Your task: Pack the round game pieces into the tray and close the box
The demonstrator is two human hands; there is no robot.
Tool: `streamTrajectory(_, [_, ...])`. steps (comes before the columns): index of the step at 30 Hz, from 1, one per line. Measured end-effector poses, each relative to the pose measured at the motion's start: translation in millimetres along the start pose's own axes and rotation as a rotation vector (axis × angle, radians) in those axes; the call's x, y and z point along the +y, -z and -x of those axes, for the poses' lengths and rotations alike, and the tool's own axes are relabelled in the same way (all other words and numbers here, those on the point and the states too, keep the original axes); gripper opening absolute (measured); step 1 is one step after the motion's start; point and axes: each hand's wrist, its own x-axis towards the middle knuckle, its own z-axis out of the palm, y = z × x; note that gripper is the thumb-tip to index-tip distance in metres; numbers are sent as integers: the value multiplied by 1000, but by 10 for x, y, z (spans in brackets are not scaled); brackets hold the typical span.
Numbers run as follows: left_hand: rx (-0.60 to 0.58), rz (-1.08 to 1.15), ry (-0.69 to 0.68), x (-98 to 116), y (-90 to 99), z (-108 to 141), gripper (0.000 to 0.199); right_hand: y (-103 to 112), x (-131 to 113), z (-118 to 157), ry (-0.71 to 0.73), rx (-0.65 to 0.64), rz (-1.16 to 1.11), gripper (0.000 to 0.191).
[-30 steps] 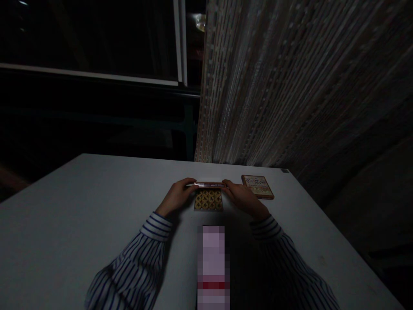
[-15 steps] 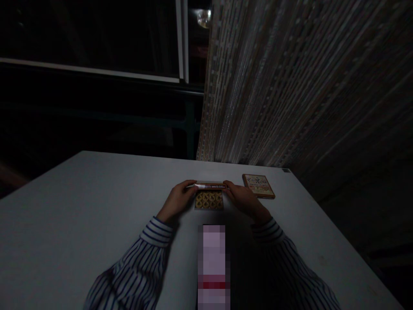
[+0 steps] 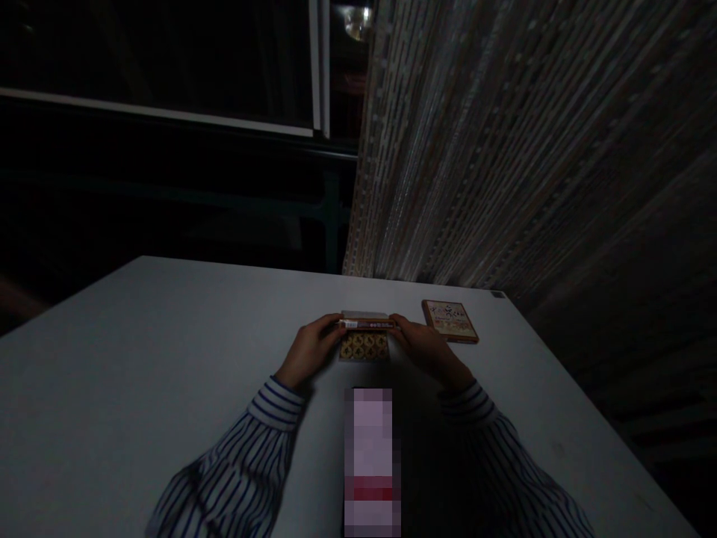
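My left hand (image 3: 311, 346) and my right hand (image 3: 426, 350) grip the two ends of a shallow brown box part (image 3: 367, 324), thumbs towards me. Its narrow side, with a barcode and small print, faces me; its inside is hidden. Just below it, rows of round yellowish Chinese chess pieces (image 3: 364, 346) with dark characters lie packed together in a rectangular block. The box part covers the far end of the block, and a pale strip shows beyond it. Whether the box part touches the pieces I cannot tell.
A flat brown box cover (image 3: 451, 321) with printed writing lies on the white table (image 3: 140, 373), right of my right hand. A string curtain (image 3: 426, 149) hangs at the far right edge. A blurred pink and red shape (image 3: 373, 448) is between my forearms.
The box part has tilted slightly, so its barcode side shows more plainly and the pale strip beyond it is wider. Both hands keep their hold; the view has shifted a little.
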Motion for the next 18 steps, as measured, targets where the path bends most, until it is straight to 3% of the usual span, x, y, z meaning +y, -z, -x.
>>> streamTrajectory(18, [9, 64, 34, -88, -68, 117, 36, -200, 35, 95, 117, 97, 71, 38])
